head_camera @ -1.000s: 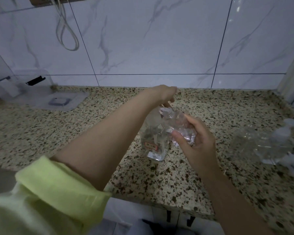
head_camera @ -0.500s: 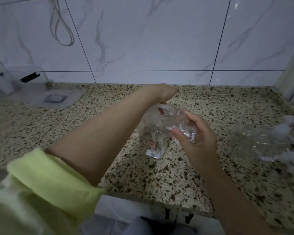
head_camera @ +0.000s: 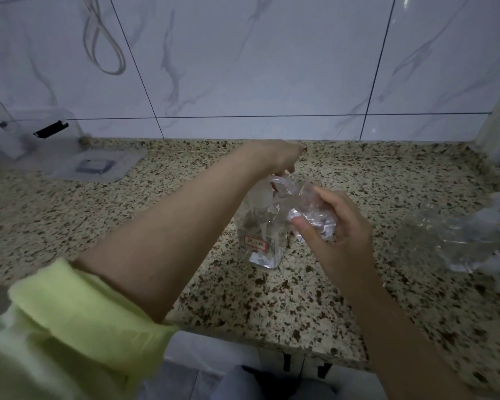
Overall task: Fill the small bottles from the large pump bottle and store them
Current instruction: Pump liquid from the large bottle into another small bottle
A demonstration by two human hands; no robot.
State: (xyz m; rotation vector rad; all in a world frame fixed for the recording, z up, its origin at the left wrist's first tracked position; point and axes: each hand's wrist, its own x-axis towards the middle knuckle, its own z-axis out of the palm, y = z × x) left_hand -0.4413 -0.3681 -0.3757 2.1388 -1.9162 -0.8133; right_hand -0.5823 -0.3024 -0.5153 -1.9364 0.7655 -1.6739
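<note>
Hands first: left hand point(head_camera: 274, 157) on top of the large pump bottle point(head_camera: 261, 226), fingers bent down over the pump head; right hand point(head_camera: 334, 226) just beside the bottle, thumb and fingers curled round a small clear bottle point(head_camera: 312, 217) tilted toward the spout.

Little changed over the last second. Same grip, same place for both hands; left hand perhaps slightly lower on the pump, though only the camera's drift could explain that. Small bottle a touch closer under the nozzle than before. Judged from this: pumping under way, filling of this bottle in progress, not finished. Liquid level inside the small bottle too hard to read in the dim light and glare.

Large pump bottle upright on the speckled countertop point(head_camera: 127, 226), near the middle, red-edged label facing the front edge. Left hand's fingers partly hidden behind the wrist, so exact finger contact with the pump unclear; closed over it as far as visible. Right hand plainly gripping, thumb across the front of the small bottle.

Off to the right, well apart, a blurred heap of clear bottles point(head_camera: 456, 238) lying on the counter, filled or empty impossible to tell. At far left, a clear storage box point(head_camera: 41, 134) with its lid point(head_camera: 96, 166) lying flat beside it, likely the place for storing.
</note>
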